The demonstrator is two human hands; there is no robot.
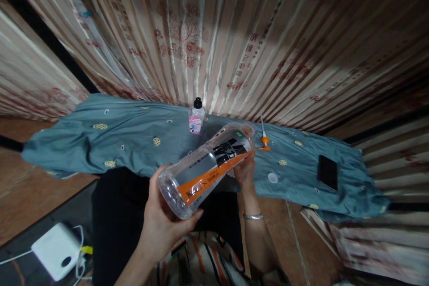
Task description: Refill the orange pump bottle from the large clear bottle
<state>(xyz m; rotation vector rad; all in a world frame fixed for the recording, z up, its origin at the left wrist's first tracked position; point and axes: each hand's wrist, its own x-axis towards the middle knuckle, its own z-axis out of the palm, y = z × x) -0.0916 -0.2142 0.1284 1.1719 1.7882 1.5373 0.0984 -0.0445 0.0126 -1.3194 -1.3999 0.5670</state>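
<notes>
While both hands (164, 221) (244, 170) hold a large see-through bottle (207, 170), a capped bottle (196, 120) stands.

- Top (201, 257): striped in orange, black and pale cream, the bands uneven in width, the cloth slightly creased.
- Trousers (115, 214): plain black, matte, covering both thighs.
- Bangle (253, 216): narrow, silver-coloured and shiny, a single band around the right wrist; any engraving is too small to tell.
- Left hand (162, 216): bare.
- Right hand (245, 170): bare, like the forearm.
</notes>
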